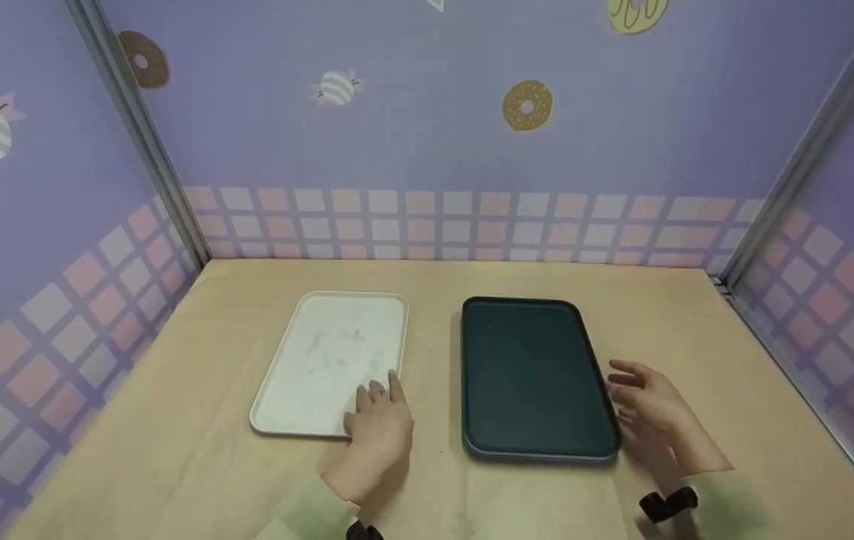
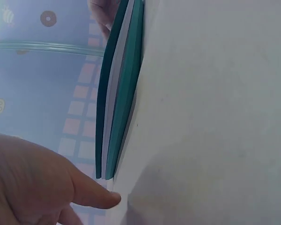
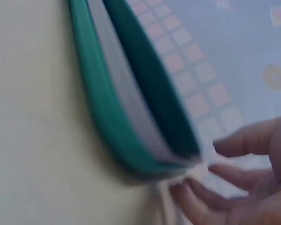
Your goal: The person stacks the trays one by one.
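Observation:
A white rectangular tray point(image 1: 326, 364) with faint grey smudges lies flat on the left. Over its near right corner is my left hand point(image 1: 382, 431), fingers spread and nothing held. To the right of it lies a dark green tray point(image 1: 536, 375), the top of a stack. Edge-on in the left wrist view, a pale tray point(image 2: 113, 89) is sandwiched above a lighter green tray point(image 2: 129, 79). My right hand point(image 1: 660, 405) is at the stack's right edge, with loosely bent fingers. In the right wrist view its fingertips are close to the stack's rounded corner.
A tan tabletop point(image 1: 434, 480) carries the trays, with a strip of it between the white tray and the stack. Purple panels point(image 1: 427, 135) with sweets and checks enclose the back and both sides, joined by metal posts point(image 1: 138, 135).

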A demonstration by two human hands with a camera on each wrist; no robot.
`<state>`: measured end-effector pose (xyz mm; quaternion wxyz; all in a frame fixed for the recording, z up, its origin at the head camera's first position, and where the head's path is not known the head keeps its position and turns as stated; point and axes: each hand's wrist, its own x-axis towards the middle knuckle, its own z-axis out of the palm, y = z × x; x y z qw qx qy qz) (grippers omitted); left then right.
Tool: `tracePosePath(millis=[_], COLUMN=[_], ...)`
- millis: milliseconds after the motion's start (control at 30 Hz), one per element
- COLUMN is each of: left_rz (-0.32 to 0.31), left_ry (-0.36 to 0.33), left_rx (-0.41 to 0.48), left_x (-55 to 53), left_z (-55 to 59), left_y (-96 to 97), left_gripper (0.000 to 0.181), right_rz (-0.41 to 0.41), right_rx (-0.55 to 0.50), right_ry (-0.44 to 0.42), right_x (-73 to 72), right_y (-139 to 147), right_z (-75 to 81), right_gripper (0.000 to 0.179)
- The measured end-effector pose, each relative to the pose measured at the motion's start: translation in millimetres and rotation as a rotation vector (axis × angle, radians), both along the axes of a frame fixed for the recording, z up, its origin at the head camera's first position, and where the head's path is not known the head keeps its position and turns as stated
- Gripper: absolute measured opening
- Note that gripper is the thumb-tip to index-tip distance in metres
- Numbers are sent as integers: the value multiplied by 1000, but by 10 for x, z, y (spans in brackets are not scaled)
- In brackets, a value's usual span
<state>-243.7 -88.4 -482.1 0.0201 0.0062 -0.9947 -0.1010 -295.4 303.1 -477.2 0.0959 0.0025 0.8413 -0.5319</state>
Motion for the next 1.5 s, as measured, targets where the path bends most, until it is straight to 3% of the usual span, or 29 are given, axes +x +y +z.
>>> tracePosePath(millis=[167,333,433,633,867,1133,1400,1500], left_rz=[-12,107,179,286,366,392,379,388], left_ry=[133,137,151,125,4,-55,-103,-115], left_rx=[-36,104,180,307,424,512,765,813], left_x=[-93,-230,-275,-308,-315,-348,-393,-409], left_z=[116,343,435,462,365,246,168,152], left_y=[-232,-597,-853,-1342,-1745,-1922,-2019,-2037], left_gripper=[75,68,65,61,60,59,58,57], right_rz=[-68,-59,-27,81,182,212,144,121], right_rx=[92,24,-68,-257,-381,-484,-556,-572], right_ry=[169,270,266,167,25,-174,-311,-340], right_x=[2,-46,-90,-117,-98,-86,-170,-190], right_y=[-214,-614,-878,-1382,-1903,-2385,-2660,-2731], right_z=[202,282,287,286,257,167,33,-1], right_gripper=[54,47,45,43,44,56,56,56])
